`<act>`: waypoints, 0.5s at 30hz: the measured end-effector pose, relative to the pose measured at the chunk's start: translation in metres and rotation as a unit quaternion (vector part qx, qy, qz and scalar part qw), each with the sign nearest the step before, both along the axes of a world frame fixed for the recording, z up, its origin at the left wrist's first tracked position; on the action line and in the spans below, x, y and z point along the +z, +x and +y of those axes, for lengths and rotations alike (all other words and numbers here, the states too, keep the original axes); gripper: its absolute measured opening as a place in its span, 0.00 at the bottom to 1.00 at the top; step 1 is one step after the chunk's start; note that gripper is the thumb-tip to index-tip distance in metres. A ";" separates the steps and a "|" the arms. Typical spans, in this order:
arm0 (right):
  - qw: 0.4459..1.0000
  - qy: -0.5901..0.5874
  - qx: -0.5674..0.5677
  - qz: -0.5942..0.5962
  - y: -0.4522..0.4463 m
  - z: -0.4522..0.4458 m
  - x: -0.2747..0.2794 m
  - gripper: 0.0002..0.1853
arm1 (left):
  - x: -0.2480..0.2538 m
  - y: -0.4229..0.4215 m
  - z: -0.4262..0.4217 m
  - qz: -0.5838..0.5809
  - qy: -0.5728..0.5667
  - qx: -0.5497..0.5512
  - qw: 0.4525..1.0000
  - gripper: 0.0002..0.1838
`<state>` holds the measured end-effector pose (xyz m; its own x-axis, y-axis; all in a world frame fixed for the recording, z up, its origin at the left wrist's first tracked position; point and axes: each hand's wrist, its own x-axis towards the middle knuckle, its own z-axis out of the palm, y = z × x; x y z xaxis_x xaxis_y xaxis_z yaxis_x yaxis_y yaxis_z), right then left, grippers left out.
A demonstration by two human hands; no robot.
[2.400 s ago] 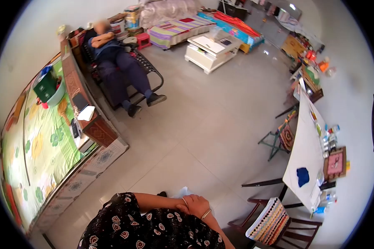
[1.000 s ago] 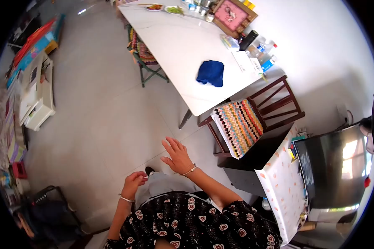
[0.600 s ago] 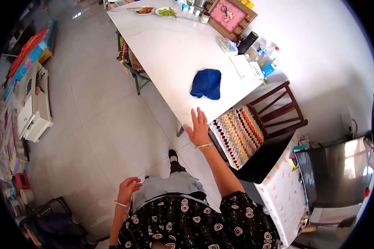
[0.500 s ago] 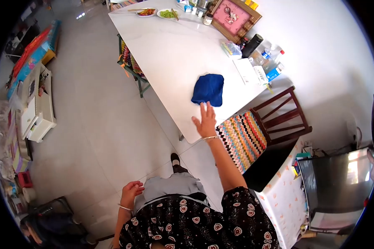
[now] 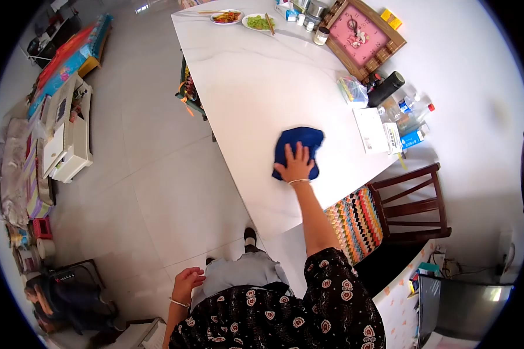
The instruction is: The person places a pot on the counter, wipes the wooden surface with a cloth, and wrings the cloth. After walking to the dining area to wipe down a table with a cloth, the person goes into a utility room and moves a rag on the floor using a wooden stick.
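Observation:
My right hand (image 5: pixel 298 163) lies flat on a dark blue cloth (image 5: pixel 304 135), its fingers spread. The cloth rests on the white marble-patterned table (image 5: pixel 244 110), near the corner closest to me, and my palm covers part of it. Beside my waist hangs my left hand (image 5: pixel 187 281), away from the table. Its fingers are loosely bent, and I see nothing in them.
Two plates of food, one green (image 5: pixel 258 22) and one reddish (image 5: pixel 226 17), stand at the table's far end with chopsticks. Along the wall are a framed clock (image 5: pixel 361 35), a black flask (image 5: pixel 386 89) and several bottles. A wooden chair (image 5: pixel 410 206) stands at the right.
My right hand has moved forward from the cloth's near edge onto the cloth. I have come closer to the table. My left hand stays beside my waist.

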<state>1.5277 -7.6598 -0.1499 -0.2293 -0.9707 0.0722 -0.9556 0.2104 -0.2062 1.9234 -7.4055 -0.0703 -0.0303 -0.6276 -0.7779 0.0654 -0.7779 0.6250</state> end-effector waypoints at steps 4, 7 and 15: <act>0.984 -0.071 0.161 -0.030 0.066 0.026 0.004 0.35 | -0.002 -0.016 -0.014 0.025 0.002 -0.023 0.999 0.16; 0.974 -0.037 0.214 -0.071 0.100 0.073 0.024 0.32 | -0.001 -0.024 -0.030 0.035 -0.015 -0.024 0.999 0.15; 0.977 0.032 0.196 -0.077 0.083 0.159 0.038 0.32 | -0.008 -0.013 -0.043 0.018 -0.034 0.002 0.999 0.14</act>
